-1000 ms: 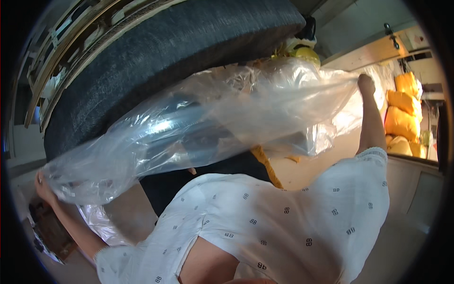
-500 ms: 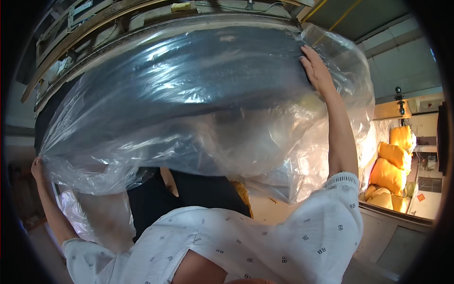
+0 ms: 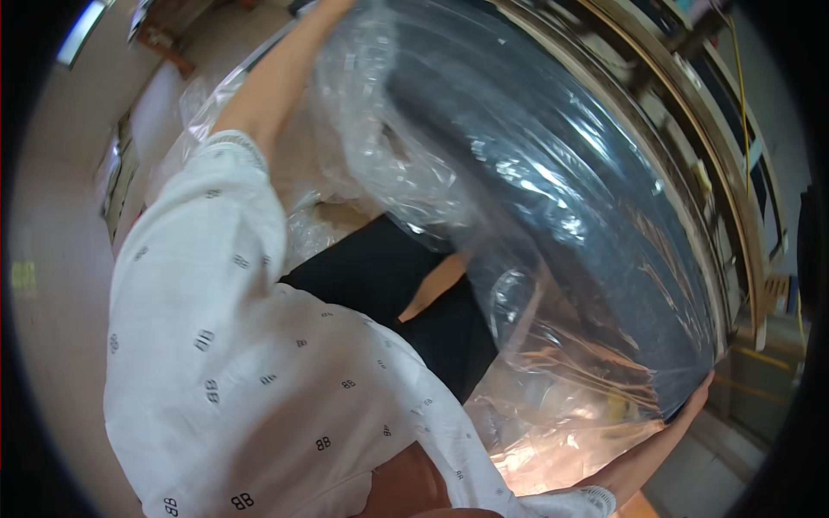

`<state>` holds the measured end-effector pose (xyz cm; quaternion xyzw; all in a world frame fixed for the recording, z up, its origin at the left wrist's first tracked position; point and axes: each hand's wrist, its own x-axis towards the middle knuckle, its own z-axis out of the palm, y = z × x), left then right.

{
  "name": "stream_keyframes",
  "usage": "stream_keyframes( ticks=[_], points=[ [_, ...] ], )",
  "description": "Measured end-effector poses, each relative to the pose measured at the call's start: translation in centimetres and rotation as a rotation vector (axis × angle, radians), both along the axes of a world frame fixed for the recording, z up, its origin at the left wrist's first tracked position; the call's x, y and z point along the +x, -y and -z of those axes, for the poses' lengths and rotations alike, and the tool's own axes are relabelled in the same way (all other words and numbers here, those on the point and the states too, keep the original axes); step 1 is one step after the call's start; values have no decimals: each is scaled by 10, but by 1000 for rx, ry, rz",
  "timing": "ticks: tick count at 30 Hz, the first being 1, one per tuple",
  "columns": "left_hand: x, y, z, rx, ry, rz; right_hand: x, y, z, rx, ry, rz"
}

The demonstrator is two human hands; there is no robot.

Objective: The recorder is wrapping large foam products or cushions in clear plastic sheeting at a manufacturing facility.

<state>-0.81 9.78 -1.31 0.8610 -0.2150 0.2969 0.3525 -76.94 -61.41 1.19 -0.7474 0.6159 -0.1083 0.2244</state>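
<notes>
A large sheet of clear plastic [image 3: 518, 298] lies over a long, dark padded-looking surface [image 3: 553, 112] in front of me. My right hand [image 3: 693, 400] is at that surface's right end, closed at the plastic's edge. Creases in the plastic run in toward this hand, and its fingers show only in part. My left arm [image 3: 272, 91] stretches up past the top edge of the picture, so the left hand is out of sight. Beside that arm, the plastic hangs in loose, crumpled folds down to my lap.
A wooden rail [image 3: 725, 186] and a frame run along the far side of the dark surface. My dark-trousered legs [image 3: 380, 268] are under the near edge of the plastic. A pale floor [image 3: 65, 173] spreads on the left.
My view has swung left and tilted, so the dark surface now slants down to the right. The left hand has left view. My right hand has gone from lying flat to the end corner.
</notes>
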Motion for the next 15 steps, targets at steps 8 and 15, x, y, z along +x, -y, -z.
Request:
stream_keyframes(
  ticks=[8,15],
  points=[
    [35,-47,-6,-176,73,-145,256,-246,-78,-1056,339,-721],
    [82,-62,10,-305,-41,-154,322,-574,-2,-370,519,-1424]
  ],
)
